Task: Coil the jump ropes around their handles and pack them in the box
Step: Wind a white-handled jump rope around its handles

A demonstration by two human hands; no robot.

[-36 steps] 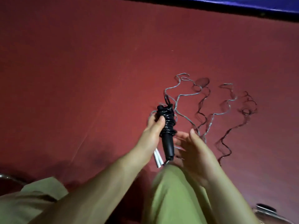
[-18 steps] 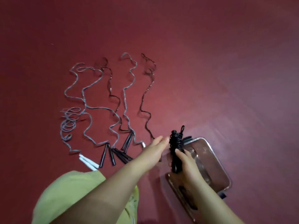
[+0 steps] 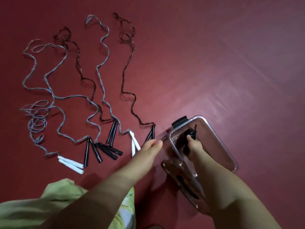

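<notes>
Our right hand (image 3: 195, 146) has its fingers curled tight around a coiled jump rope (image 3: 189, 138), black cord wound round black handles, and we hold that bundle down inside the clear box (image 3: 229, 154) at the lower right of the frame. The wound end of the bundle points toward the box's far wall, where a short loop of cord sticks up. Through the plastic we see nothing else in the box but the bundle and our own fingers, though the glare makes the near corner hard to read.

Our left hand (image 3: 151, 147) reaches out with its fingers straight and together, gripping nothing, the tips at the box's near left rim; we cannot tell whether they touch it. A black latch (image 3: 179, 123) sits on the box's upper left corner. The lid (image 3: 179, 177) lies against the box's lower left side, under our right forearm.

Left of the box, across the red floor (image 3: 214, 55), the loose jump ropes (image 3: 99, 76) lie uncoiled, their grey and dark cords snaking to the upper left. Their handles sit in a row nearest us: black pairs (image 3: 105, 149) in the middle, a white pair (image 3: 71, 164) at the left and another white pair (image 3: 134, 144) just beside our left hand. A green garment (image 3: 41, 205) fills the lower left corner.
</notes>
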